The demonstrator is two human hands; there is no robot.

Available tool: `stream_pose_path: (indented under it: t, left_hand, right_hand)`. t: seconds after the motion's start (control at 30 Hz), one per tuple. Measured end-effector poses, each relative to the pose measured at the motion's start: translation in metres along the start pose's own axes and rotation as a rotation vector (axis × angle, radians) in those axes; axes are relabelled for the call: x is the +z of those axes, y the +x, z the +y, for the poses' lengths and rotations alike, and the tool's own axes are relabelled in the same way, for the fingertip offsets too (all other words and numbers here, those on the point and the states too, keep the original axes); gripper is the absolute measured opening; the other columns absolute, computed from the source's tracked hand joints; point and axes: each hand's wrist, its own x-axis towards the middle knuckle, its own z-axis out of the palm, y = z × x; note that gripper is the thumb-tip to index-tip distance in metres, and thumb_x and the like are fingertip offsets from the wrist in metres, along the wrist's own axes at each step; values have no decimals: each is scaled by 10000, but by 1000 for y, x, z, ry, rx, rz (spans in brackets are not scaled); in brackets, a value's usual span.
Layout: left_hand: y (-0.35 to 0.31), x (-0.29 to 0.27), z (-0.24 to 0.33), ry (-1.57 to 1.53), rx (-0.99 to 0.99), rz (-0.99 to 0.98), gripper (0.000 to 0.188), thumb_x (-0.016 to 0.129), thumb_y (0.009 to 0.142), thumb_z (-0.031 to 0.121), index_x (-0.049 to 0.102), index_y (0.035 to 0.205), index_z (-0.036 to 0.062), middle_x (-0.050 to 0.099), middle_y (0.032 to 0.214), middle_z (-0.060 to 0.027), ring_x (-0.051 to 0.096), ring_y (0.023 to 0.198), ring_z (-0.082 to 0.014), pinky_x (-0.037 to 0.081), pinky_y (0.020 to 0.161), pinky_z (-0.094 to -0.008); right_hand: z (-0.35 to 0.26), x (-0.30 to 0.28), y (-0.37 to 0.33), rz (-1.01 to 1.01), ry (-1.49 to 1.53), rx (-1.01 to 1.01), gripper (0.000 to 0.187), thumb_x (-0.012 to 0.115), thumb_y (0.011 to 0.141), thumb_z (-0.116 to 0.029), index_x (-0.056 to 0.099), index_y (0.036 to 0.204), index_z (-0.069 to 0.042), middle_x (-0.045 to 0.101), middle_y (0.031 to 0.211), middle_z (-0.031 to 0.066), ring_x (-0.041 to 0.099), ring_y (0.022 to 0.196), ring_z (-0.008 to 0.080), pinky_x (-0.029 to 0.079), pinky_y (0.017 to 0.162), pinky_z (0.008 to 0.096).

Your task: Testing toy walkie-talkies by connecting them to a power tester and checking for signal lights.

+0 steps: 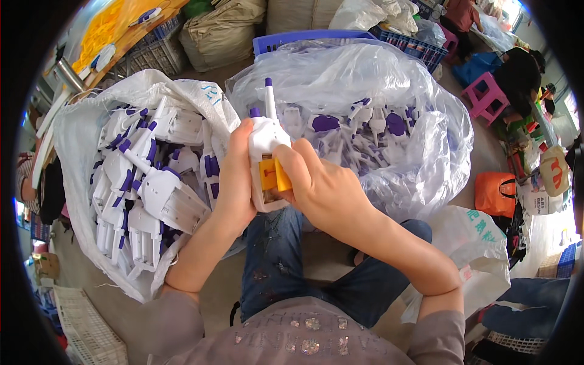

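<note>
A white plastic housing (266, 135) with a purple-tipped stalk and a purple knob stands upright in front of me, above my knees. Wrapped along its left side is my left hand (236, 176), closed on it. From the right, my right hand (322, 179) pinches a yellow piece (283, 176) at the opening in the lower body. Part of that piece is hidden by the fingers. At the left, an open white woven sack (73, 176) holds several similar white and purple housings (170, 194).
Ahead, a blue crate (267, 44) lined with clear plastic (359, 67) holds more white and purple parts (377, 125). A white bag (474, 237) lies by my right knee. Farther right are a pink stool (485, 97), an orange bag (496, 193) and other people.
</note>
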Motion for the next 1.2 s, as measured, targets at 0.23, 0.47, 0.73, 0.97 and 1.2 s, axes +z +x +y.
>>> stream_pose_path:
  t: [0.23,0.47,0.73,0.97,1.2]
  left_hand:
    - [-6,6,13,147,124,-99,548,386,923,528,501,1200,69,577,1109,-43,560,990,-128,456,800,-272]
    - [-2,-3,5,12,-127,-535,659,352,909,567,412,1309,47,502,1265,-50,472,1158,-158,367,968,-351]
    - [3,1,-10,-74,-37,-712,930,131,798,756,421,1283,17,557,1170,-118,533,1093,-231,421,942,-369]
    - [3,-17,-12,25,-27,-618,989,156,721,820,469,1193,9,610,1019,-117,604,967,-178,493,827,-308]
    - [-8,-4,-3,271,-6,-618,950,463,642,794,495,1157,-3,633,942,-75,633,874,-151,512,757,-265]
  right_hand:
    - [12,11,-11,318,737,68,389,588,853,-85,341,1153,-72,485,990,66,558,685,185,453,508,329]
    - [8,13,-44,166,2093,328,302,487,935,-162,328,1192,-175,474,1072,60,509,751,168,445,590,320]
    - [-24,53,-54,12,2215,546,506,414,890,-431,431,1239,-65,565,1054,110,555,822,193,396,489,278]
    - [25,6,-49,-38,1293,700,292,563,883,-138,543,1146,-11,621,956,47,557,794,75,444,614,206]
    - [22,-20,-46,429,1209,616,223,485,924,-187,581,1047,-28,612,930,54,531,809,95,421,650,218]
